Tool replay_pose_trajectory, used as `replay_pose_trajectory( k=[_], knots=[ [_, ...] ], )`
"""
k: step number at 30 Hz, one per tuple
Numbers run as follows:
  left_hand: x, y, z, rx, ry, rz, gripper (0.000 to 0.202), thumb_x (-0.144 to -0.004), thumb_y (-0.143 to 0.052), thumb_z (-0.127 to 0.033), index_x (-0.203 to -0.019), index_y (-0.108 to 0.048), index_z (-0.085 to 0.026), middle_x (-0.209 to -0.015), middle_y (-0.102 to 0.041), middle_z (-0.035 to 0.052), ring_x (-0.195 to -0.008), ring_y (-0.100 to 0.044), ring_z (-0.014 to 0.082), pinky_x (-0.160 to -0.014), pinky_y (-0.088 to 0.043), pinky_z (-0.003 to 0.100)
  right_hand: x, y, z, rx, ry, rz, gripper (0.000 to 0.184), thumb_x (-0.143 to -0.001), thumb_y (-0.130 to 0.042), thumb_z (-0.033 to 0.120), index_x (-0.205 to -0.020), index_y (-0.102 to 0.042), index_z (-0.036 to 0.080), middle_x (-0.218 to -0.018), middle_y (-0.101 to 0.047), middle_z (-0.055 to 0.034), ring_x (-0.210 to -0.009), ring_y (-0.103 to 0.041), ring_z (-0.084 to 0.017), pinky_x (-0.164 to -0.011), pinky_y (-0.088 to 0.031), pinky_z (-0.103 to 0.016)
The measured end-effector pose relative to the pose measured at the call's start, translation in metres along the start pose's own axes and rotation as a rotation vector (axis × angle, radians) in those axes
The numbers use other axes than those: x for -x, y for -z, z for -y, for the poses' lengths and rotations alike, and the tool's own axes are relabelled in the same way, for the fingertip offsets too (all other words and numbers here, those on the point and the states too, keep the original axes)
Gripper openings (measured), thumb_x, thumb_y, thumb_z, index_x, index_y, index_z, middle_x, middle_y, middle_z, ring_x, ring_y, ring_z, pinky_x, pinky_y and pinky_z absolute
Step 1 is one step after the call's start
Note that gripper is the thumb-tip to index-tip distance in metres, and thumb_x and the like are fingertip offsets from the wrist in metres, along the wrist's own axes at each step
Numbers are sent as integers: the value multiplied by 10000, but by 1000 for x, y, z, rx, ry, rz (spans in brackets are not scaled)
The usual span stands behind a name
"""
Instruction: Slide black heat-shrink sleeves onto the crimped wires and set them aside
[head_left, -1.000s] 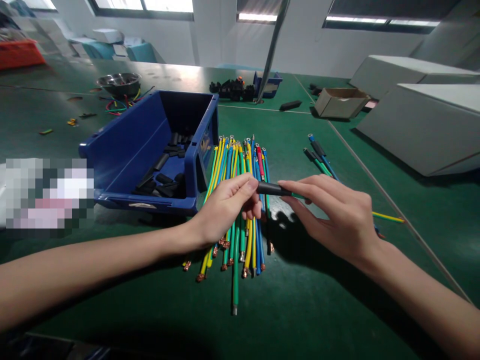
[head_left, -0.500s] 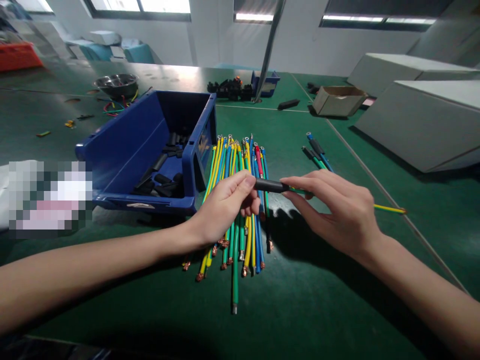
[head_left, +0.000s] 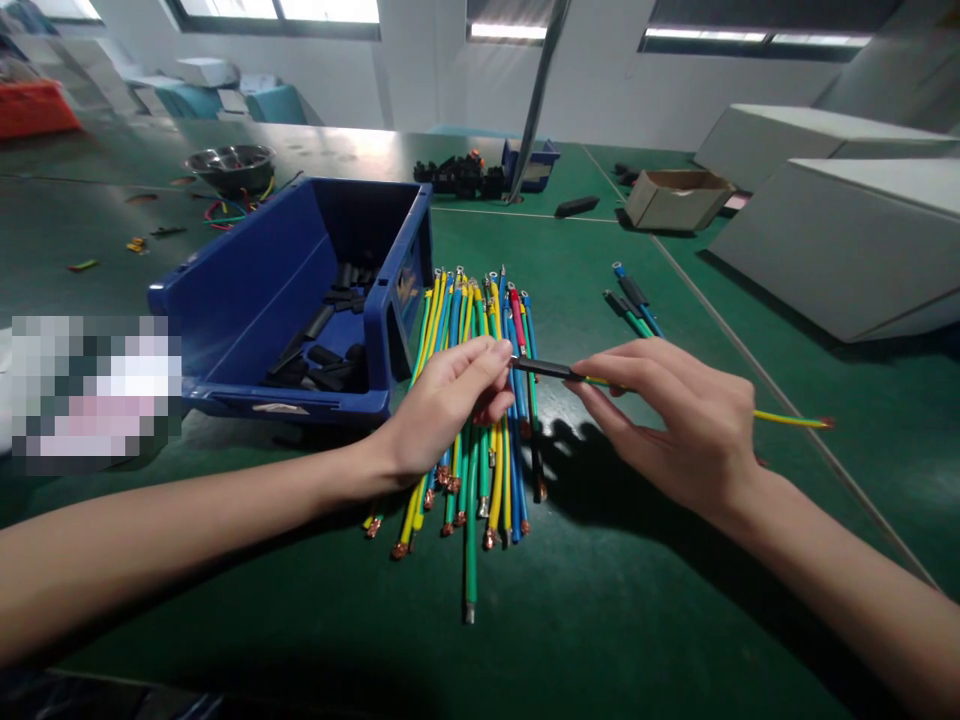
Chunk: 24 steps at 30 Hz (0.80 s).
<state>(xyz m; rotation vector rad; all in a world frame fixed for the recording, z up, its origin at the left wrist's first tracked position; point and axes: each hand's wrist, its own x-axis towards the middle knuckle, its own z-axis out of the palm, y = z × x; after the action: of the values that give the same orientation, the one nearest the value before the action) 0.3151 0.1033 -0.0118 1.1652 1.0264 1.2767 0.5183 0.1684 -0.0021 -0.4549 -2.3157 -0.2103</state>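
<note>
My left hand (head_left: 450, 400) pinches the left end of a short black sleeve (head_left: 544, 368). The sleeve sits on a yellow-green wire (head_left: 787, 417), which my right hand (head_left: 675, 420) grips just to the sleeve's right. The wire's far end with a copper lug sticks out to the right. Both hands hover above a bundle of coloured wires (head_left: 480, 400) lying on the green table (head_left: 600, 600). A blue bin (head_left: 255, 290) holding several black sleeves stands to the left of the bundle.
Two wires with black sleeves (head_left: 630, 300) lie right of the bundle. A metal bowl (head_left: 231, 165), a small cardboard box (head_left: 675, 200), large white boxes (head_left: 847, 240), a slanted metal pole (head_left: 540, 100) and black parts (head_left: 461, 178) stand farther back. A blurred patch covers the left edge.
The wire has slid to the right through the sleeve; its lug end reaches farther out. Both hands have risen slightly.
</note>
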Motion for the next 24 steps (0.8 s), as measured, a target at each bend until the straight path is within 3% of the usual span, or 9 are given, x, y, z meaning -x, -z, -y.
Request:
replay_pose_trajectory(
  k=[5,13,24],
  knots=[
    [0,1,2,34,45,22,252,-949,-503,-356,-769,-497,-179,-626,-564,-22,-575,-475,75,-583,-384,214,1,-2,-2,13,-33,-1,182,-888,-627,147,-1064,-643,190,-864,-714,-48,-730,-663,-165,-634,-514,-285],
    [-1,1,3,83,39,20,220,-950,-487,-315,-776,-471,-181,-641,-588,-27,-594,-511,65,-588,-400,197,0,-5,-2,-63,0,39,295,-883,-642,155,-1177,-628,134,-886,-684,-89,-753,-634,-181,-675,-516,-309],
    [-1,2,3,63,33,14,217,-947,-497,-329,-785,-472,-187,-653,-601,-22,-606,-525,78,-599,-410,214,1,-6,-4,-105,-27,46,211,-916,-594,141,-1117,-652,167,-852,-686,-69,-741,-619,-176,-660,-504,-316]
  ],
)
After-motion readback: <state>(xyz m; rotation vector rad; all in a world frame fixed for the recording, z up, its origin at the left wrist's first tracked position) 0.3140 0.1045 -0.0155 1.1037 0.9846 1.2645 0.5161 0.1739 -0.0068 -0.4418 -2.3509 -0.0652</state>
